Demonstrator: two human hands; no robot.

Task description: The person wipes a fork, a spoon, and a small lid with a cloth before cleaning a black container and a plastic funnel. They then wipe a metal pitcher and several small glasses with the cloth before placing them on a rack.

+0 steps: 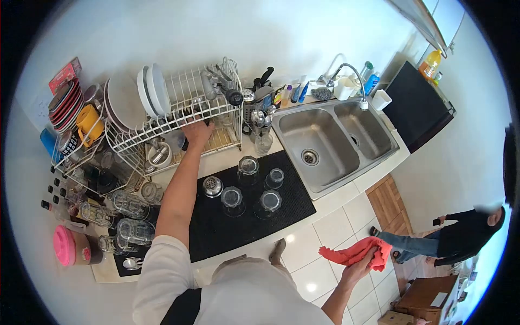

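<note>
My left hand [197, 133] reaches into the lower level of the white wire dish rack [179, 125], its fingers partly hidden behind the wires. What it touches there cannot be made out. Out to the right, over the tiled floor, my right hand [364, 265] is closed on a red cloth [360, 253]. Plates [157, 89] stand upright in the rack above my left hand. Upside-down glasses [233, 200] and a metal shaker [213, 187] stand on the black mat [216, 235] beside my left forearm.
A double steel sink [319, 143] lies to the right of the mat. Glass mugs [135, 232] and a pink-lidded jug [65, 245] crowd the left end. A cutlery holder [260, 116] stands beside the rack. Another person [466, 235] is at the far right.
</note>
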